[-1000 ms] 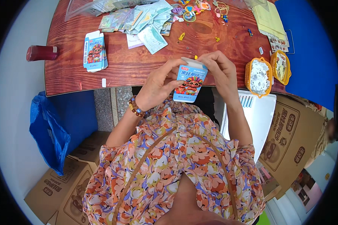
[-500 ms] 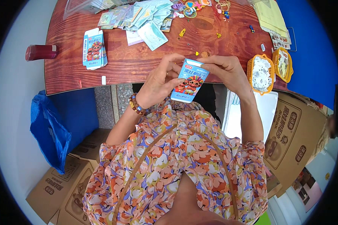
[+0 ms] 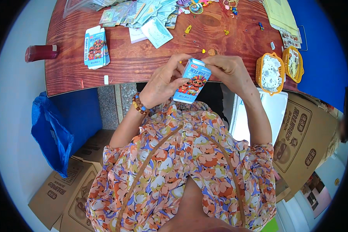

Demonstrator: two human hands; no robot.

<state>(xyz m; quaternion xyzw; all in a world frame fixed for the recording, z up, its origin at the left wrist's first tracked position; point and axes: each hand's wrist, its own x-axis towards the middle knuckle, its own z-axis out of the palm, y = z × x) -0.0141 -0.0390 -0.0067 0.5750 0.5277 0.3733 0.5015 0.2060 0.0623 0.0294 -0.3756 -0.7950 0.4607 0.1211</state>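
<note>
A small blue cardboard box point(image 3: 193, 84) printed with colourful cartoon figures is held tilted in front of me, over the table's near edge. My left hand point(image 3: 162, 84) is closed around its left side, thumb across the printed front and fingers behind. At the top right corner, the fingertips of my right hand point(image 3: 229, 71) pinch the box by its top flap. Whether anything lies inside the box cannot be seen. Several flat boxes point(image 3: 96, 48) with the same print lie stacked on the wooden table point(image 3: 131, 60) to the left.
A heap of cards point(image 3: 156, 33) and small trinkets point(image 3: 196, 8) lie at the back. Yellow baskets, one with white paper slips point(image 3: 270, 73), stand at the right. A dark red bottle point(image 3: 42, 53) juts past the left edge. Cardboard cartons point(image 3: 301, 135) sit below.
The right fingers have drawn in closer on the box's top flap, which now stands less open. The box has shifted slightly left and up in my hands.
</note>
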